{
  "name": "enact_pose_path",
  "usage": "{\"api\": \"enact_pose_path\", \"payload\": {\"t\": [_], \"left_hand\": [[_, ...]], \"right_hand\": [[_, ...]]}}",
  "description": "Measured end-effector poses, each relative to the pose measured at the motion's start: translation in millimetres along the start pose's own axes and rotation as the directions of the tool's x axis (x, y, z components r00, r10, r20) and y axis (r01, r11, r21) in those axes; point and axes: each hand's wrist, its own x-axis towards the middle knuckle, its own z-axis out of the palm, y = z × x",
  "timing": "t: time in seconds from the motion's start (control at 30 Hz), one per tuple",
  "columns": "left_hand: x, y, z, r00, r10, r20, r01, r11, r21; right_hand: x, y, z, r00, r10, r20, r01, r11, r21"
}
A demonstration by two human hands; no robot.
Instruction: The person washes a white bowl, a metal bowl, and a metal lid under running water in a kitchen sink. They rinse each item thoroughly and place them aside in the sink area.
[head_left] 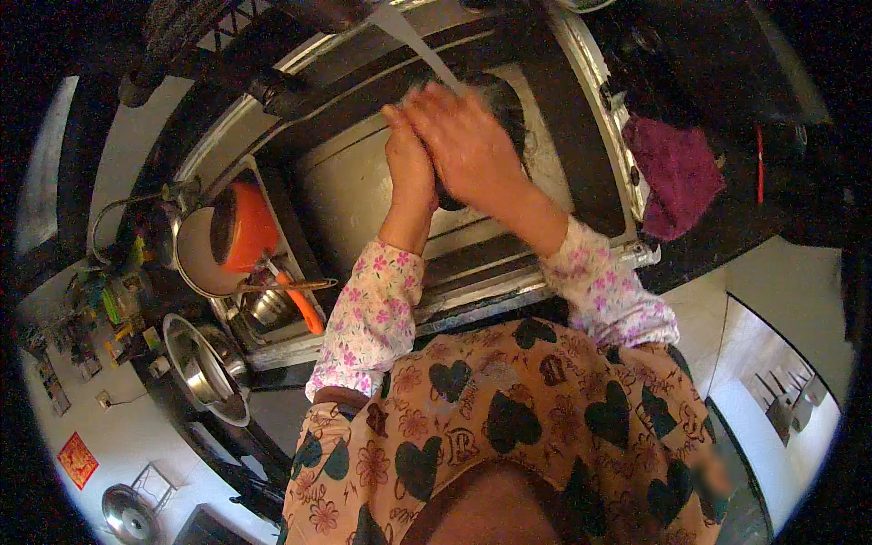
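Pale fabric printed with pink flowers covers both forearms, which reach up from the bottom of the view over a metal sink (pixel 341 177). The hands are together above the basin. The right hand (pixel 468 145) lies uppermost, back showing, its fingers nearly straight and close side by side, resting across the left hand (pixel 411 173). The left hand is seen from its edge, thumb side up and outward, with most of its fingers hidden beneath the right; how far they are bent I cannot tell, nor whether anything is held between the two palms.

A dark, rounded thing (pixel 509 113) sits in the sink below and behind the hands, partly covered by them; whether they touch it is unclear. A narrow pale band (pixel 418 45), either a spout or running water, slants down to the fingertips.

To the left, an orange pan (pixel 252 227) sits near an orange handle (pixel 304 309), and a shiny metal bowl (pixel 186 359) lies further toward the lower left. A purple cloth (pixel 672 177) is bunched to the right of the sink. The person's top (pixel 509 422) is tan with dark hearts.
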Motion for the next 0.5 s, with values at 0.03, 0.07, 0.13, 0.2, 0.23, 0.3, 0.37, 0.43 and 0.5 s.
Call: {"api": "enact_pose_path", "payload": {"t": [0.03,0.07,0.13,0.2,0.23,0.3,0.37,0.43,0.5], "left_hand": [[-6,2,-4,1.000,0.022,0.003,-0.022,0.981,0.192],[-10,9,-11,0.999,0.045,0.006,-0.044,0.929,0.369],[-14,14,-13,0.998,0.048,0.027,-0.055,0.898,0.437],[-15,19,-15,1.000,0.020,0.024,-0.025,0.975,0.220],[-15,22,-19,1.000,0.011,0.015,-0.013,0.994,0.104],[0,16,-29,1.000,0.021,0.018,-0.021,1.000,-0.009],[11,9,-39,0.999,0.012,0.035,-0.009,0.997,-0.080],[18,2,-44,1.000,0.022,0.006,-0.022,1.000,0.020],[45,-28,-81,0.998,0.030,0.049,-0.041,0.971,0.237]], "right_hand": [[10,9,1,0.999,0.052,0.009,-0.051,0.998,-0.038],[18,24,4,0.994,0.107,0.030,-0.106,0.994,-0.037],[21,84,26,0.945,0.316,0.083,-0.326,0.902,0.284],[10,115,16,0.767,0.489,0.415,-0.602,0.325,0.729],[8,111,-2,0.626,0.421,0.657,-0.688,-0.099,0.719],[-14,98,0,0.479,0.606,0.635,-0.559,-0.347,0.753],[-34,97,17,0.380,0.704,0.600,-0.437,-0.435,0.787],[-50,100,30,0.371,0.770,0.519,-0.369,-0.390,0.844],[-44,83,19,0.478,0.841,0.253,-0.440,-0.020,0.898]]}}
